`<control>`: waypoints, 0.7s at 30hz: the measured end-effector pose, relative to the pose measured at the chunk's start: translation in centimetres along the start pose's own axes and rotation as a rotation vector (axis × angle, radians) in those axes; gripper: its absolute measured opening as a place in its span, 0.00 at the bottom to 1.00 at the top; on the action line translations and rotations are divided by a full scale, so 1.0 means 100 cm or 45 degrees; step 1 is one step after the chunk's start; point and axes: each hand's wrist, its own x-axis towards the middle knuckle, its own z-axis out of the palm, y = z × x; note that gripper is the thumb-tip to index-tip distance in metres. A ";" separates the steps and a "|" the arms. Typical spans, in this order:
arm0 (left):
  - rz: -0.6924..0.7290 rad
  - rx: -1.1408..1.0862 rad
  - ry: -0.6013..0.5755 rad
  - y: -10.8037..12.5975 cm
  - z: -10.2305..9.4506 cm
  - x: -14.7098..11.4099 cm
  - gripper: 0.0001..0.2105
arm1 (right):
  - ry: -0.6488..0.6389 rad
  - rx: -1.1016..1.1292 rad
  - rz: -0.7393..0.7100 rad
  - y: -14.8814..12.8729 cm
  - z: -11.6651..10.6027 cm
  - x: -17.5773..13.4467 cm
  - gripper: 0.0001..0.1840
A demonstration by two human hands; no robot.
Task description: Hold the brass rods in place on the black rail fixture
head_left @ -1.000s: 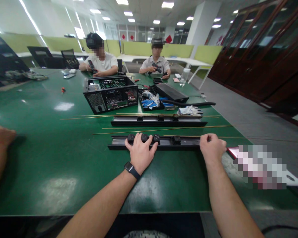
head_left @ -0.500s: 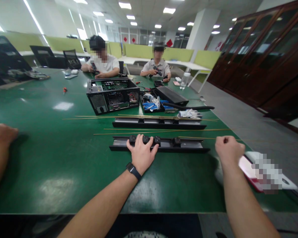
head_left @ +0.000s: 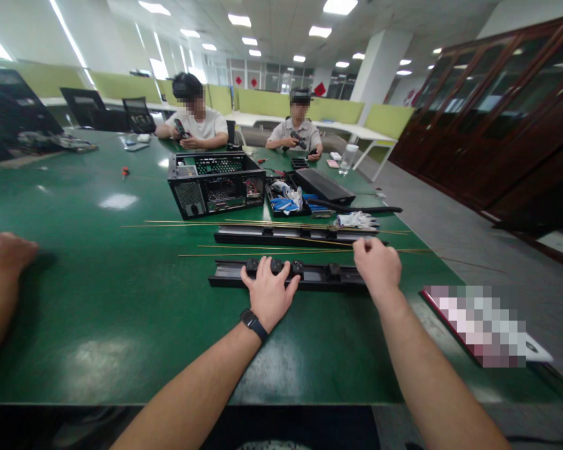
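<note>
Since half a second ago the right hand has been shifted toward ten o'clock, a rod held in its tight fist. The left hand, at nine o'clock from it, is laid with fingers spread wide on blocks in the near rail. Beyond that, the far rail is seen at twelve o'clock, the case at eleven.

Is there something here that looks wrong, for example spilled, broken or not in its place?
No spill or damage stands out. The rod in the right hand pokes past the edge of the table, where it might get knocked, and the case stands open, its insides showing.
</note>
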 end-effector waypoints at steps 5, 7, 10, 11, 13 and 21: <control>-0.002 -0.012 0.008 0.000 -0.001 0.000 0.17 | -0.226 -0.001 -0.125 -0.054 0.003 -0.012 0.28; -0.001 -0.017 0.008 0.001 -0.001 0.000 0.17 | -0.312 -0.014 -0.167 -0.072 0.006 -0.014 0.30; -0.003 -0.021 0.008 0.001 0.000 0.000 0.18 | -0.444 -0.048 -0.263 -0.094 0.012 -0.014 0.32; -0.006 -0.022 0.009 0.001 0.000 0.000 0.18 | -0.483 -0.056 -0.296 -0.101 0.014 -0.014 0.32; -0.008 -0.027 0.007 0.000 0.001 0.000 0.18 | -0.564 -0.057 -0.333 -0.114 0.018 -0.015 0.32; -0.019 -0.047 0.003 0.000 0.000 0.000 0.18 | -0.803 0.020 -0.494 -0.153 0.041 -0.016 0.31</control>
